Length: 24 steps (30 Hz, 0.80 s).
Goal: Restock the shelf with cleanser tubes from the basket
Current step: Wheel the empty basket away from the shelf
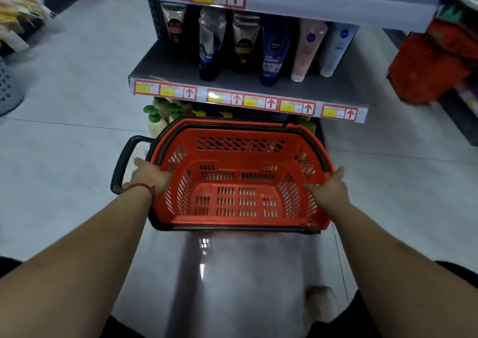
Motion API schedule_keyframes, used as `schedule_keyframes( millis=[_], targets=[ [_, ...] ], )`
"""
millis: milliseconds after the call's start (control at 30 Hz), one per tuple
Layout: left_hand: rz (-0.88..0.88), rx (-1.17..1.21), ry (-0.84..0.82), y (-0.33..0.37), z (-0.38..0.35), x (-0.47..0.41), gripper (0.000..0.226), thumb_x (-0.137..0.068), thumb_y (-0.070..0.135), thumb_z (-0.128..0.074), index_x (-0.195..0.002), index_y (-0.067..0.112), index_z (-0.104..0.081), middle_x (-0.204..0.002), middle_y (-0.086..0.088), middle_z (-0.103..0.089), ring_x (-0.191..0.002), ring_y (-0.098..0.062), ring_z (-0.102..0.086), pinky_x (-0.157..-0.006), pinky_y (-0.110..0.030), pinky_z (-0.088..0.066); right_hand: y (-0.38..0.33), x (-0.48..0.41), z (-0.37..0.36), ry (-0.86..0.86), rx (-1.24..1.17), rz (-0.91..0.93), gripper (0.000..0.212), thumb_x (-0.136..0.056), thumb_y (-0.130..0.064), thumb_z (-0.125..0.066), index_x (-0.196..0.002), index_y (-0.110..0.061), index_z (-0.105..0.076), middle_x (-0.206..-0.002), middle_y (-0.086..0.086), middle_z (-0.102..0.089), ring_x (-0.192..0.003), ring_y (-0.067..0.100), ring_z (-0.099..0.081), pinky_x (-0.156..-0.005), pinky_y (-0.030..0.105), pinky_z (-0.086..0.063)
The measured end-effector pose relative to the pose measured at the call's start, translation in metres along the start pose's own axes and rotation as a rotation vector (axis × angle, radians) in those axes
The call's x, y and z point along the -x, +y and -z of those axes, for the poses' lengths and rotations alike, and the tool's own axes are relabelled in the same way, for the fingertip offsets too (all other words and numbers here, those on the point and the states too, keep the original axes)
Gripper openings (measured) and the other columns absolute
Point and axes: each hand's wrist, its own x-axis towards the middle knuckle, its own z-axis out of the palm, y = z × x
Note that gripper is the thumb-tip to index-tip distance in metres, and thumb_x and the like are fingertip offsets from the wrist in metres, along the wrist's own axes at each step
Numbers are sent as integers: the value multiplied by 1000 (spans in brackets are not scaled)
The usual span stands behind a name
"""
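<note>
An orange shopping basket sits low in front of the shelf, and I see nothing inside it. My left hand grips its left rim, next to the black pull handle. My right hand holds the right rim, thumb inside the basket. On the grey shelf above stand several cleanser tubes cap down: dark ones on the left, a blue tube, a pink tube and a pale tube on the right.
Green-pump bottles stand on the lower shelf behind the basket. Another orange basket hangs at the right. A grey perforated bin is at the left edge. Price labels with red arrows line the shelf edge. Pale tiled floor surrounds the unit.
</note>
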Motion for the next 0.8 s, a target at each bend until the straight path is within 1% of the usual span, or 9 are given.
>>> schedule_keyframes(
  millis=[133,200,300,367,467,567,633,700,800],
  targets=[
    [70,63,-72,-18,-12,-45,83,-57,47,-62,-129,11,-41,-118,-22,-63,-109,-49,-61,-101,-59,-48,-5,-25,-5,19,-36,-155,68,-84,-20,-71,-139,1,-37,-138,29,-47,-122,51,-52,-106,57,-44],
    [149,117,-107,-46,-14,-68,76,-54,44,-61,-122,16,-46,-110,-18,-66,-102,-46,-64,-96,-61,-51,-8,-25,-2,-16,-40,-181,64,-81,-22,-69,-133,-1,-39,-132,28,-52,-117,50,-56,-102,60,-47],
    [198,125,-115,-114,-5,-69,59,-52,44,-62,-108,28,-60,-95,-9,-74,-85,-38,-70,-87,-59,-56,-19,0,8,-79,7,-162,64,-83,-30,-69,-133,-7,-37,-129,25,-54,-113,48,-59,-97,62,-51],
    [289,144,-74,-127,35,-15,57,-51,45,-62,-108,34,-61,-93,-5,-74,-84,-37,-70,-88,-58,-56,-40,31,20,-135,59,-130,63,-85,-31,-70,-134,-6,-39,-129,23,-55,-112,46,-60,-96,59,-53],
    [453,198,13,-101,124,90,59,-64,33,-63,-122,25,-54,-108,-9,-69,-103,-44,-62,-104,-56,-46,-91,81,32,-229,123,-76,61,-86,-29,-72,-134,-3,-45,-129,23,-56,-114,45,-59,-96,50,-52],
    [593,270,148,-105,215,162,58,-72,28,-60,-129,20,-54,-113,-12,-67,-110,-46,-60,-109,-54,-42,-159,140,38,-352,158,11,61,-73,-37,-70,-124,-9,-57,-120,18,-63,-102,39,-65,-92,47,-55],
    [682,330,223,-137,277,202,54,-72,30,-63,-125,26,-58,-107,-6,-68,-105,-42,-62,-107,-53,-45,-213,188,39,-446,197,105,56,-69,-36,-70,-118,-11,-62,-113,15,-67,-98,37,-67,-90,48,-57],
    [744,433,319,-187,335,238,54,-59,38,-65,-112,35,-61,-101,1,-72,-96,-36,-67,-97,-53,-54,-270,249,38,-520,212,233,43,-70,-28,-73,-109,-12,-67,-105,13,-71,-96,35,-69,-90,46,-57],
    [841,598,436,-292,408,288,52,-53,42,-64,-105,38,-62,-97,1,-74,-89,-35,-71,-86,-54,-59,-350,351,19,-614,229,408,46,-70,-23,-75,-114,-9,-70,-106,14,-75,-98,33,-70,-86,40,-55]
  ],
)
